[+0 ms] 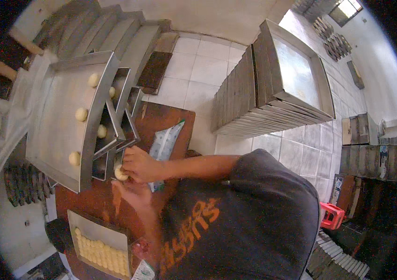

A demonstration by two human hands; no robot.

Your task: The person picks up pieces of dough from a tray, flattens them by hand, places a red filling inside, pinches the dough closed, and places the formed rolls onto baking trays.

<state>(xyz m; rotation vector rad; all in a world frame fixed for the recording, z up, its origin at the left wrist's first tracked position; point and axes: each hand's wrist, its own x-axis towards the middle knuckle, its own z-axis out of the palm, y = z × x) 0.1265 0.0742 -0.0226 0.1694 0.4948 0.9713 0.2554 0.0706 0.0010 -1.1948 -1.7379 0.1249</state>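
Observation:
A round pale dough ball [121, 173] is at the fingertips of my right hand [143, 165], whose fingers are curled around it. Just below it, my left hand [134, 193] is close, slightly blurred, with its fingers stretched out and nothing visible in them. Both hands are over the brown table [79, 200], beside stacked metal trays. The top tray [58, 121] holds several spaced dough balls [81, 114], and more sit in the trays beneath. Near the table's front, a rectangular tray [98, 221] contains rows of small yellow balls [102, 254].
A pale patterned plastic bag [166, 142] lies beside my right forearm. Next to the yellow balls is a small reddish container [141, 247]. A tall stack of metal trays [273, 95] stands on the tiled floor. Stairs [105, 35] rise at the far left. A red plastic stool [332, 215] is at right.

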